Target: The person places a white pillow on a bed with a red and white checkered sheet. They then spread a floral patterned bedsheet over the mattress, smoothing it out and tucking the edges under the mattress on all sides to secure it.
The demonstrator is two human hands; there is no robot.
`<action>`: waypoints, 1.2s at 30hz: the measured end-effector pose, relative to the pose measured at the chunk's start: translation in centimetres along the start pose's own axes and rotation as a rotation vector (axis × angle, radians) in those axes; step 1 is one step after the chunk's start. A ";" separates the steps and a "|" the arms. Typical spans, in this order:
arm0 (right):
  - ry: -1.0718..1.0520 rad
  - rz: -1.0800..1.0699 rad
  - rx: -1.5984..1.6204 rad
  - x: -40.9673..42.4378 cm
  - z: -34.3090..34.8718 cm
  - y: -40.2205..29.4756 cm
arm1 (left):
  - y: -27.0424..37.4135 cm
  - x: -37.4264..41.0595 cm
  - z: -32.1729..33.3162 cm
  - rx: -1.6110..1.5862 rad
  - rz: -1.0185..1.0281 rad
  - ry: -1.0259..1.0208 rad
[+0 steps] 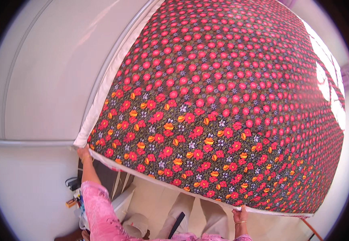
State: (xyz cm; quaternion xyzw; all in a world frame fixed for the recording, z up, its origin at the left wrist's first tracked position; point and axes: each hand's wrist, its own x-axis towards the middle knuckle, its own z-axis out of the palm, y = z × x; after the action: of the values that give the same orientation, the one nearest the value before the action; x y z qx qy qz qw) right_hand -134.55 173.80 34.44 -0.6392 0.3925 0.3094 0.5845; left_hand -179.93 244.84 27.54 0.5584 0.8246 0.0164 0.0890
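Note:
A large floral cloth (pixel 210 90) with a white border (pixel 156 178) spreads out before me and fills most of the head view. Red, pink, orange and white flowers cover its dark ground. My left hand (pixel 85 153) grips the near left corner, where the border meets a white panel's edge. Farther right along the same near edge, my right hand (pixel 240 214) pinches the white border. Both thumbs lie over the edge, while most of the fingers are hidden beneath the cloth. What supports the cloth underneath cannot be seen.
A white panel (pixel 51 75) with grey trim (pixel 35 143) stands at the left. Small items, among them a black object (pixel 73 183) and an orange box (pixel 70 203), lie below my left arm. Pale floor (pixel 153 192) shows around my legs. Bright light falls on the cloth's right side.

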 end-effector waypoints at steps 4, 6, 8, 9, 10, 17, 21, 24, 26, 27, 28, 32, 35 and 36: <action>-0.057 0.070 -0.039 0.0 -0.3 0.8 | -2.7 0.9 0.3 -0.265 -0.154 0.165; -0.073 0.121 -0.069 -1.7 0.7 0.5 | -5.3 1.5 -1.8 -0.452 -0.067 0.147; -0.228 0.247 -0.193 -4.0 -0.1 -0.3 | 0.3 -0.9 -1.7 -0.301 -0.219 0.038; -0.316 0.359 -0.273 -5.2 0.7 -1.0 | 2.4 -1.3 -2.7 -0.203 -0.234 0.010; -0.303 0.304 -0.479 -7.4 1.9 -1.3 | 1.6 -1.0 -3.5 -0.173 -0.295 -0.002; -0.516 -0.610 -1.065 -10.0 19.1 -8.8 | 13.0 0.9 -2.4 -0.290 0.576 0.230; -0.536 -1.219 -1.154 -10.2 42.0 -14.8 | 35.6 4.3 -3.2 -0.388 1.081 -0.062; -0.496 -1.515 -1.160 -8.3 53.6 -16.4 | 47.3 10.5 -0.2 -0.321 1.182 0.006; -0.368 -1.569 -1.274 -5.2 58.5 -16.7 | 54.0 14.6 2.9 -0.311 1.184 0.007; -0.290 -1.552 -1.322 -3.6 60.6 -16.6 | 57.0 16.3 4.3 -0.304 1.184 0.011; -0.220 -1.480 -1.386 -1.0 61.5 -15.5 | 60.0 17.5 6.2 -0.259 1.173 -0.004; -0.117 -1.387 -1.655 4.3 63.0 -13.8 | 68.9 21.2 12.2 -0.278 1.173 -0.066; -0.113 -1.377 -1.702 6.6 63.7 -13.8 | 74.1 23.6 14.5 -0.309 1.103 -0.095; -0.097 -1.399 -1.721 7.3 63.9 -14.0 | 76.3 23.9 14.6 -0.285 1.037 -0.150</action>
State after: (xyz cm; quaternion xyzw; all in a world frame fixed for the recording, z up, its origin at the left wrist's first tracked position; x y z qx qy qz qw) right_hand -114.75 236.12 27.24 -0.8995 -0.4239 0.1053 0.0062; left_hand -116.06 294.53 19.76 0.8741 0.4218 0.1298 0.2028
